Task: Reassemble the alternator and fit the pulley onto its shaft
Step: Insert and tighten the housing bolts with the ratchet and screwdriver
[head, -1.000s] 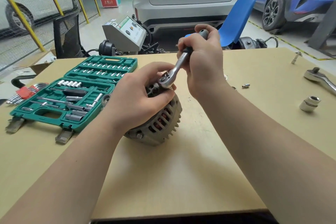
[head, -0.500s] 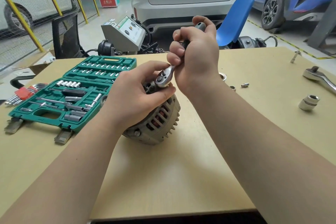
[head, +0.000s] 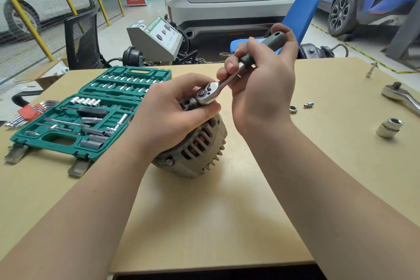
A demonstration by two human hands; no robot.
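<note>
A grey finned alternator lies on the tan table at the centre. My left hand grips its top, thumb and fingers curled around the head of a small ratchet seated on the housing. My right hand grips the ratchet's dark green handle, which slants up and to the right. The fastener under the ratchet head is hidden by my fingers. A silver pulley-like socket piece stands at the right of the table.
An open green socket set lies at the left, with red-held hex keys beside it. A large ratchet, a nut and a small bit lie at the right. Chairs and cars stand beyond the far edge.
My right hand has swung the ratchet handle back to the right after a swing to the left. My left hand stays on the alternator and ratchet head.
</note>
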